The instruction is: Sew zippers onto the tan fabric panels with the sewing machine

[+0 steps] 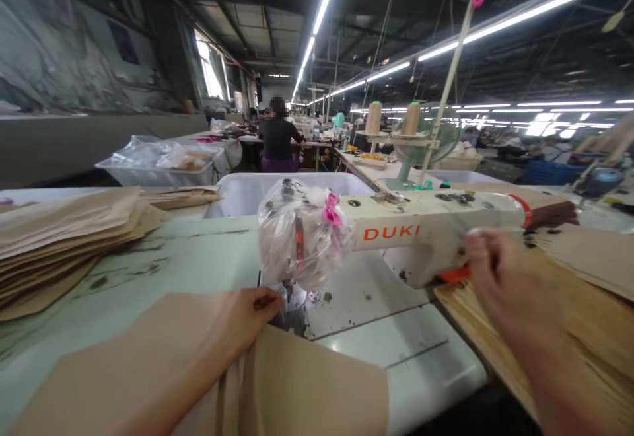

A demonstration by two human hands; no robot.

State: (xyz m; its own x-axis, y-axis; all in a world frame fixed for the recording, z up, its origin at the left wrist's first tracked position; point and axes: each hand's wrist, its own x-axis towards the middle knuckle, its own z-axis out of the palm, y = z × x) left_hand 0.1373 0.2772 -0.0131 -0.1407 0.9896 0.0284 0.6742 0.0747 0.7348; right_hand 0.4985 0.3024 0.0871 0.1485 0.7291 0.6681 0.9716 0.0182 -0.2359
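A white sewing machine (396, 224) marked DUKI stands before me, its head wrapped in a clear plastic bag (310, 238) tied with a pink ribbon (331, 209). My left hand (250, 317) is by the needle area, thumb and fingers pinched together; what they hold is hidden. Beneath that wrist lies a tan fabric piece (163, 337), and another tan panel (321, 383) with folded edges reaches to its right. Slightly blurred, my right hand (500, 284) is raised in front of the machine's right end, fingertips closed together. Anything between them is too small to make out.
Stacked tan pieces (64, 238) lie at left, more fabric (589, 257) at right. Behind the machine are a white bin (242, 191), a fan (406, 172) and a stand with thread cones (374, 119). A person (277, 132) sits farther back.
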